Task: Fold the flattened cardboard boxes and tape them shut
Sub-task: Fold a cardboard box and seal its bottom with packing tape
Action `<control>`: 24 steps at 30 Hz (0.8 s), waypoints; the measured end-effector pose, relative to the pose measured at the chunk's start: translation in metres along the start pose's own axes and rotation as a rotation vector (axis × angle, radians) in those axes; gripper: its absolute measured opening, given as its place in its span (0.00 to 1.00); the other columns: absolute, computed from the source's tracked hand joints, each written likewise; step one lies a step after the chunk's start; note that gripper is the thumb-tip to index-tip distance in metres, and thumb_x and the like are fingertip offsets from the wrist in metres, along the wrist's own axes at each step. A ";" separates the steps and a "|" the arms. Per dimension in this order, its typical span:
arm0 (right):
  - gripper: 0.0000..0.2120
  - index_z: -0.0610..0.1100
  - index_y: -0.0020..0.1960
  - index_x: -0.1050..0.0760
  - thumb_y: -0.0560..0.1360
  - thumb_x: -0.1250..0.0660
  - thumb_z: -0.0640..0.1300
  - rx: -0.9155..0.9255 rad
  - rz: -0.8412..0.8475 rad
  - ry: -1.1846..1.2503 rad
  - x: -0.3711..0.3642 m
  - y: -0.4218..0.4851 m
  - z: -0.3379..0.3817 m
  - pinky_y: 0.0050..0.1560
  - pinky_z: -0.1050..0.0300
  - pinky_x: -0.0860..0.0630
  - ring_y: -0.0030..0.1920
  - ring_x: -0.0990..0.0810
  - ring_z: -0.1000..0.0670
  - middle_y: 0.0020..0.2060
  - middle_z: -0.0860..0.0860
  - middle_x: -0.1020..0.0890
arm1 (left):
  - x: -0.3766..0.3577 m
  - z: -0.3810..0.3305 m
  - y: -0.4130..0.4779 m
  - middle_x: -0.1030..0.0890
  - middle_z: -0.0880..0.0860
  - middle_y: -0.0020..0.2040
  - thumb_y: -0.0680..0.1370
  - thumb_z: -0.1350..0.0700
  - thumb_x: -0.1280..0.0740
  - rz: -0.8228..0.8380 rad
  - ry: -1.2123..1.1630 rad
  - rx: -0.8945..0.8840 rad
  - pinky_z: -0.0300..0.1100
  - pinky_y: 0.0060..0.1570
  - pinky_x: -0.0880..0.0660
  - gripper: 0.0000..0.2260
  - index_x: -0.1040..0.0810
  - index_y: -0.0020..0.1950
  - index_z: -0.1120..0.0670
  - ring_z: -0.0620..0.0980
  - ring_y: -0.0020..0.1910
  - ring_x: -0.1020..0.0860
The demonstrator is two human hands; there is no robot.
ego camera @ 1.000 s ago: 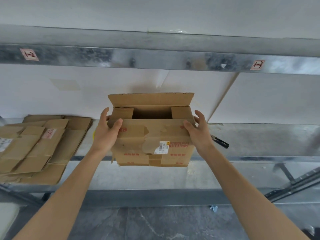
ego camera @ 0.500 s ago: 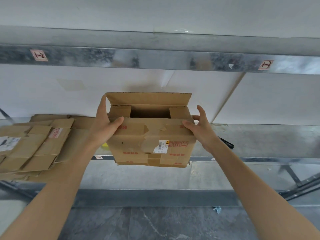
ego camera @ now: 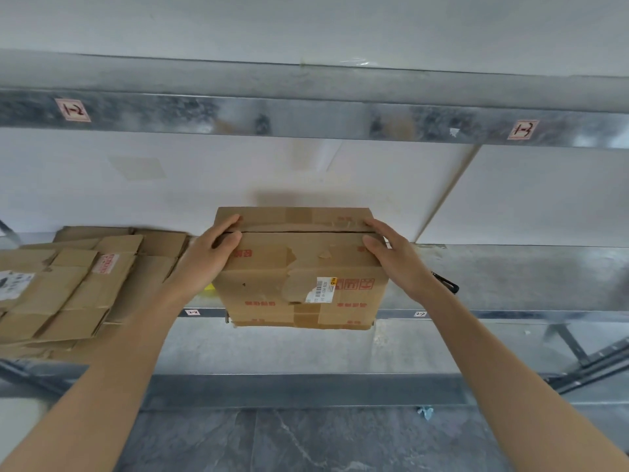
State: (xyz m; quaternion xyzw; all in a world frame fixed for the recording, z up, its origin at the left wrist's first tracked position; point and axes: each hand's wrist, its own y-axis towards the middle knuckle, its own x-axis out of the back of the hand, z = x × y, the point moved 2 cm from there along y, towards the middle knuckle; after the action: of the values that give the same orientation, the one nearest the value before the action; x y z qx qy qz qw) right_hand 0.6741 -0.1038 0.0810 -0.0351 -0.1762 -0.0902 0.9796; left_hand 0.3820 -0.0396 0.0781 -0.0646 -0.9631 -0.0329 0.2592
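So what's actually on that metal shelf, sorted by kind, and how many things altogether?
Folded-up cardboard box, held by both hands: 1
Pile of flattened cardboard boxes, number of sheets unclear: 1
Black-handled tool, mostly hidden behind the right wrist: 1
Small yellow item, mostly hidden behind the left wrist: 1
Total: 4

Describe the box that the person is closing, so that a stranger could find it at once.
On the metal shelf, right of the stack of flattened cartons, stands one assembled cardboard box. Both hands press its top flaps shut. Unlike the flat cartons, it stands upright and carries a white barcode label.
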 end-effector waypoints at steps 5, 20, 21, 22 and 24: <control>0.19 0.51 0.70 0.32 0.80 0.40 0.44 -0.019 -0.062 -0.020 0.017 -0.002 -0.012 0.50 0.60 0.25 0.58 0.22 0.50 0.61 0.49 0.23 | -0.028 -0.003 -0.005 0.30 0.44 0.64 0.81 0.52 0.41 -0.029 -0.119 0.011 0.35 0.57 0.35 0.17 0.32 0.71 0.46 0.42 0.61 0.31; 0.17 0.53 0.68 0.30 0.79 0.39 0.45 -0.015 -0.102 0.022 0.032 -0.002 -0.020 0.52 0.62 0.26 0.58 0.22 0.51 0.60 0.52 0.23 | -0.045 -0.001 0.007 0.30 0.45 0.67 0.81 0.51 0.40 -0.014 -0.120 0.009 0.47 0.66 0.32 0.18 0.32 0.71 0.44 0.48 0.64 0.29; 0.17 0.53 0.68 0.30 0.79 0.39 0.45 -0.017 -0.091 0.028 0.028 -0.001 -0.019 0.52 0.62 0.25 0.58 0.22 0.51 0.60 0.52 0.23 | -0.041 0.002 0.007 0.29 0.46 0.67 0.81 0.51 0.40 -0.025 -0.114 0.016 0.46 0.66 0.32 0.18 0.32 0.71 0.44 0.48 0.64 0.28; 0.17 0.53 0.68 0.30 0.80 0.39 0.45 -0.020 -0.081 0.036 0.024 0.000 -0.019 0.53 0.60 0.25 0.58 0.22 0.50 0.60 0.52 0.24 | -0.036 0.004 0.006 0.29 0.47 0.68 0.81 0.51 0.39 -0.035 -0.107 0.022 0.46 0.66 0.32 0.18 0.31 0.71 0.44 0.48 0.65 0.28; 0.18 0.53 0.69 0.31 0.80 0.39 0.45 -0.024 -0.066 0.047 0.016 0.002 -0.018 0.55 0.57 0.24 0.58 0.22 0.50 0.61 0.52 0.24 | -0.029 0.007 0.005 0.28 0.48 0.68 0.81 0.51 0.39 -0.048 -0.095 0.026 0.45 0.66 0.33 0.17 0.31 0.70 0.44 0.48 0.66 0.29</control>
State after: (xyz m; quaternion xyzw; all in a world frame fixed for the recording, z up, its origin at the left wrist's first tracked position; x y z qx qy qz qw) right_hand 0.6951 -0.1067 0.0699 -0.0387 -0.1529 -0.1254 0.9795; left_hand 0.4044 -0.0367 0.0573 -0.0397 -0.9759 -0.0237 0.2132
